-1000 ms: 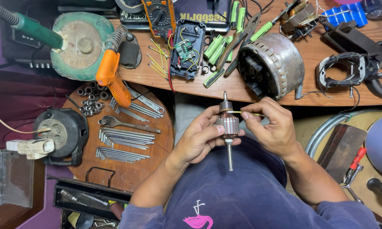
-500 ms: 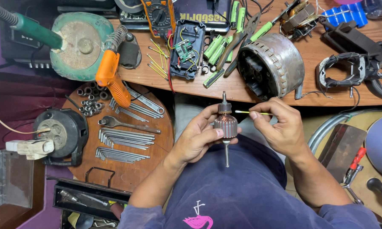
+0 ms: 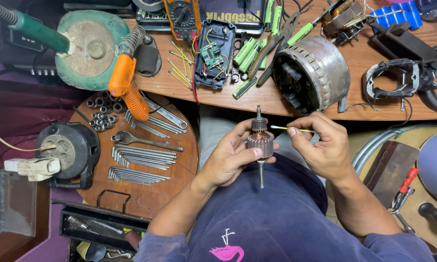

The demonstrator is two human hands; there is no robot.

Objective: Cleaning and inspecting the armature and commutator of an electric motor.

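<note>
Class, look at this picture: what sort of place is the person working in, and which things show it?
Probably a small electrical repair workshop. A multimeter and a motor housing lie on the wooden bench, and wrenches lie beside it.

I held the armature [image 3: 260, 141] upright in my left hand [image 3: 233, 157], the stick [image 3: 292, 129] in my right hand [image 3: 322, 145] just right of it, the motor housing [image 3: 311, 73] on the bench [image 3: 373, 104] beyond.
</note>
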